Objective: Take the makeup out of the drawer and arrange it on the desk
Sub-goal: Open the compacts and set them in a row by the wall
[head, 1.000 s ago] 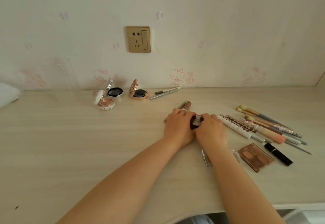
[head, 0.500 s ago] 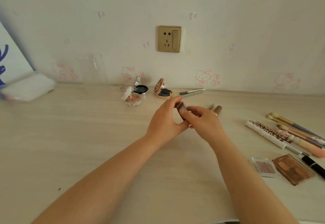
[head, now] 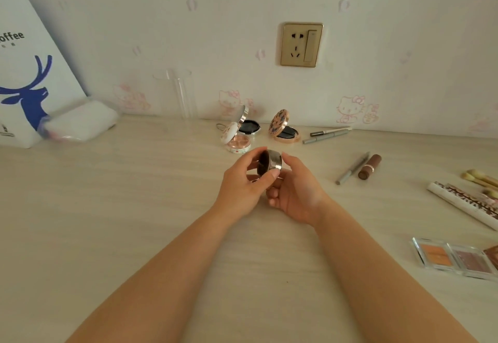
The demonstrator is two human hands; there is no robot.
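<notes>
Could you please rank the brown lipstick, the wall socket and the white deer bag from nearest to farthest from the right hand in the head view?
From the right hand:
1. Brown lipstick, lying on the desk to its right.
2. Wall socket, above, on the wall.
3. White deer bag, far left.

Pale matt wood-grain desk (head: 134, 221); glossy metallic jar (head: 272, 162); shiny brass-look socket plate (head: 301, 44)

The white paper bag (head: 29, 68) at far left reads "offee" above a blue deer emblem; smaller print beneath is illegible.
</notes>
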